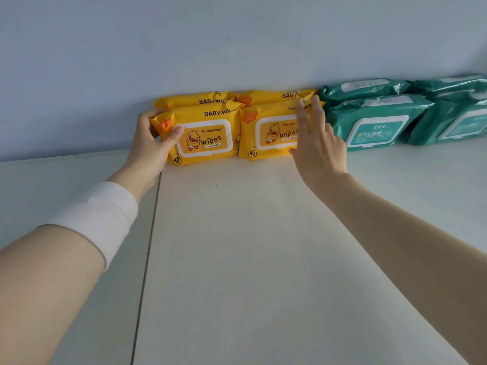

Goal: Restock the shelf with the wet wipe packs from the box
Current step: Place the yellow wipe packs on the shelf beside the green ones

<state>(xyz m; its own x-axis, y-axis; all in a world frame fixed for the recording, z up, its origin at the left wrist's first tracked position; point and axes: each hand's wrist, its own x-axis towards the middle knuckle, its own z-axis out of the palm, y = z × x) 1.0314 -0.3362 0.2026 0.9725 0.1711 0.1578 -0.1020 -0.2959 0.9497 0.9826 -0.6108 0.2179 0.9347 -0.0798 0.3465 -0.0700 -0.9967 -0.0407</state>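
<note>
Shelf [237,246] against wall [237,48]
Left hand [151,146] grips the left yellow pack [208,138] (thumb on its face); right hand [321,148], fingers [317,110] straight, at the right yellow pack [268,133].

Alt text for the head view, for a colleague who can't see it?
The left hand grips the left end of the front left yellow wipes pack on the white shelf, while the open right hand lies at the right end of the neighbouring front yellow pack. Two more yellow packs sit behind, green packs to their right.
</note>
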